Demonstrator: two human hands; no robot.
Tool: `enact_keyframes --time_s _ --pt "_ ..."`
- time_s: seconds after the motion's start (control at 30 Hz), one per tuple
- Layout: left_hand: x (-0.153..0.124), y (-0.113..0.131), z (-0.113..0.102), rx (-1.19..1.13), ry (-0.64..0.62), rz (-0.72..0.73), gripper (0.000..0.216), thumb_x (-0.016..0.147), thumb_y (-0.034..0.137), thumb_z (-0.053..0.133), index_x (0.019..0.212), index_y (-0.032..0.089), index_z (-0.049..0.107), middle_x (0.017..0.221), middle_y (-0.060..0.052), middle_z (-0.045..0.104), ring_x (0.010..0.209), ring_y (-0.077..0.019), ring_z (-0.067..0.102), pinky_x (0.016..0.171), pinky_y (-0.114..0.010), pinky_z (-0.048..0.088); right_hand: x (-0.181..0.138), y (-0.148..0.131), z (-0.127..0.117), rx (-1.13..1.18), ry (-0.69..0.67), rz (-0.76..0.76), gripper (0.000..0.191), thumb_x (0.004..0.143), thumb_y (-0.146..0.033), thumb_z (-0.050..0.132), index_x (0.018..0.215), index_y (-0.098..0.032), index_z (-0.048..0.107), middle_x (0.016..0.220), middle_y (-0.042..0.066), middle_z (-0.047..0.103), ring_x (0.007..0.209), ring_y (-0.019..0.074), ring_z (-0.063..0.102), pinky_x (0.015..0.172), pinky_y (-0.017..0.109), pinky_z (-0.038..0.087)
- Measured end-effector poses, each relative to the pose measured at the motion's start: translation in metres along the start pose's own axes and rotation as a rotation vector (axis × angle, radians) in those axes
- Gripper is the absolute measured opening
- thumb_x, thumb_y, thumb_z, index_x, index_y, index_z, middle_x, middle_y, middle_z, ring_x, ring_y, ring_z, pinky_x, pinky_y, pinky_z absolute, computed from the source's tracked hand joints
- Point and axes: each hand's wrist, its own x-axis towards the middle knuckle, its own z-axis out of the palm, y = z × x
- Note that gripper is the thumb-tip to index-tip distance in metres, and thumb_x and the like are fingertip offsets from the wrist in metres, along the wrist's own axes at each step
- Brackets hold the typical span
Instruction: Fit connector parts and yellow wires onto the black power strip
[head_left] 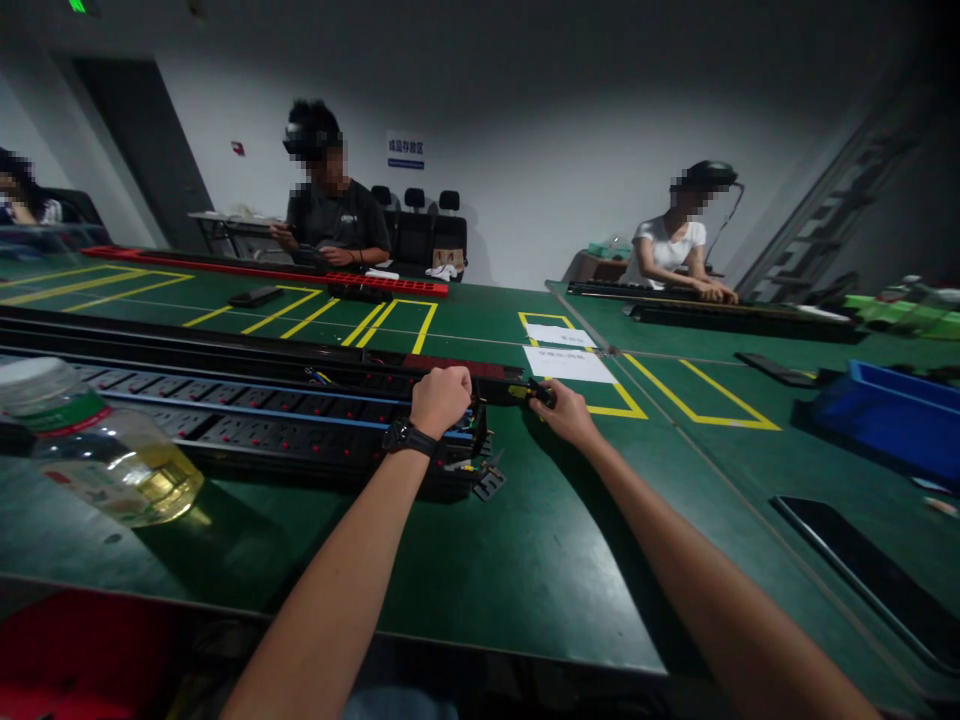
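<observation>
Long black power strips (pixel 247 400) lie side by side on the green table, with rows of sockets, red dots and blue edge lines. My left hand (pixel 442 398) is closed at the right end of these strips; its fingertips are hidden behind the knuckles. Just to the right, my right hand (pixel 562 408) pinches a small black part (pixel 538 394) with a yellow-green patch beside it. That part sits at the end of a black rail. Loose wires and a dark end piece (pixel 491 482) stick out below my left hand.
A clear bottle (pixel 112 450) of yellow liquid leans at the left. At the right are a phone (pixel 862 570) and a blue bin (pixel 900 420). Paper sheets (pixel 570 364) lie beyond my hands. Two people (pixel 337 215) (pixel 671 245) work across the table (pixel 510 590); another sits far left.
</observation>
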Motion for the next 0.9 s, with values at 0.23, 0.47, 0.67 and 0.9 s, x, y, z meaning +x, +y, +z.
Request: enact_keyframes --time_s 0.23,0.47,0.67,0.9 --pt "0.0 0.001 -0.002 0.014 -0.009 -0.003 0.02 0.09 0.016 0.057 0.085 0.024 0.075 0.095 -0.007 0.082 0.095 -0.0233 0.075 0.086 -0.033 0.053 -0.001 0.0 -0.024 0.147 0.187 0.134 0.046 0.088 -0.031 0.053 0.129 -0.015 0.068 0.094 0.009 0.075 0.08 0.0241 0.065 0.077 0.034 0.047" --pt "0.0 0.002 -0.003 0.055 -0.017 -0.008 0.02 0.091 0.017 0.057 0.088 0.025 0.076 0.098 -0.007 0.082 0.099 -0.0253 0.075 0.088 -0.034 0.054 -0.008 -0.017 -0.053 0.293 0.129 -0.04 0.047 0.089 -0.06 0.053 0.068 -0.02 0.068 0.058 0.001 0.055 0.06 0.0173 0.048 0.06 0.03 0.035" --pt "0.0 0.001 -0.002 0.06 -0.004 0.001 0.018 0.09 0.018 0.058 0.086 0.025 0.075 0.096 -0.006 0.082 0.097 -0.026 0.075 0.086 -0.035 0.054 -0.028 -0.074 -0.058 0.439 -0.426 -0.212 0.055 0.091 -0.068 0.065 0.069 -0.018 0.07 0.057 -0.002 0.05 0.057 0.0123 0.04 0.055 0.028 0.029" --pt "0.002 0.0 0.0 0.046 0.011 0.004 0.019 0.088 0.016 0.058 0.084 0.025 0.074 0.093 -0.006 0.082 0.096 -0.0252 0.075 0.085 -0.034 0.053 -0.041 -0.095 -0.052 0.568 -0.963 -0.276 0.045 0.081 -0.06 0.082 0.092 -0.017 0.079 0.085 0.003 0.073 0.074 0.0153 0.061 0.068 0.027 0.046"
